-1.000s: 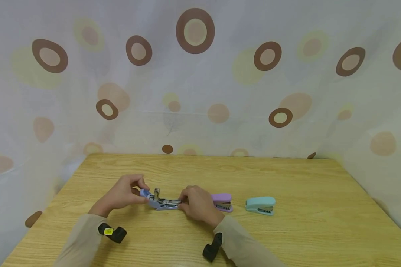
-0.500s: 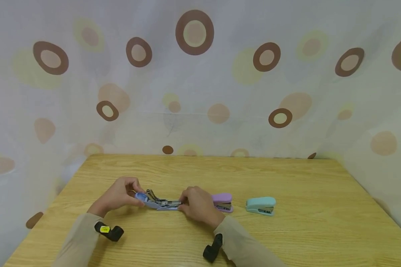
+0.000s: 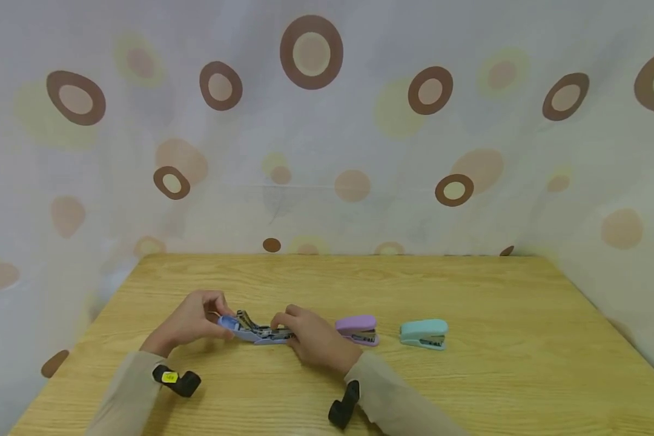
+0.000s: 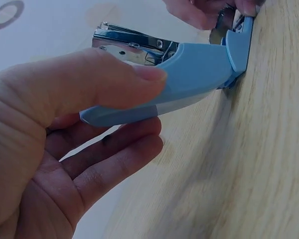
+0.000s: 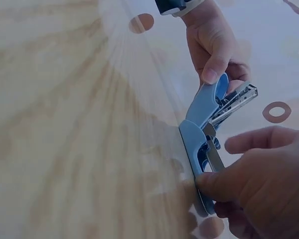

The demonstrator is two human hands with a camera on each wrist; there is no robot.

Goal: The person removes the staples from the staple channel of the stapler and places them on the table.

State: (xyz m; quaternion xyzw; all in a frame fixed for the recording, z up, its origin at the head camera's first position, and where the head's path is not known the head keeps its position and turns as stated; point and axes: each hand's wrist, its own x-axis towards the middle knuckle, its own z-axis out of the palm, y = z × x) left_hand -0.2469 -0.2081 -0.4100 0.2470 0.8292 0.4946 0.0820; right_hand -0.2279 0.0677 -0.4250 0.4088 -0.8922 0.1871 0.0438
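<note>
A light blue stapler (image 3: pixel 244 335) lies folded wide open, its top cover swung back to the left and its metal magazine (image 5: pixel 234 104) standing up at a slant. My left hand (image 3: pixel 188 324) pinches the end of the cover, thumb on one side and fingers on the other; the left wrist view shows the cover (image 4: pixel 197 67) tilted up off the wood. At the other end my right hand (image 3: pixel 317 340) holds the base (image 5: pixel 193 142), thumb against its side. The right index finger (image 5: pixel 259 139) reaches out towards the metal rail. The right fingers partly hide the base's tip.
A purple stapler (image 3: pixel 356 327) stands just right of my right hand, and a mint green one (image 3: pixel 424 332) is farther right. All are on a wooden table (image 3: pixel 501 375). A patterned cloth (image 3: pixel 327 133) hangs behind it.
The left hand has drawn the cover slightly left and lower, and the magazine now leans back. The right hand has shifted left along the base, its index finger lifted, baring more of the purple stapler.
</note>
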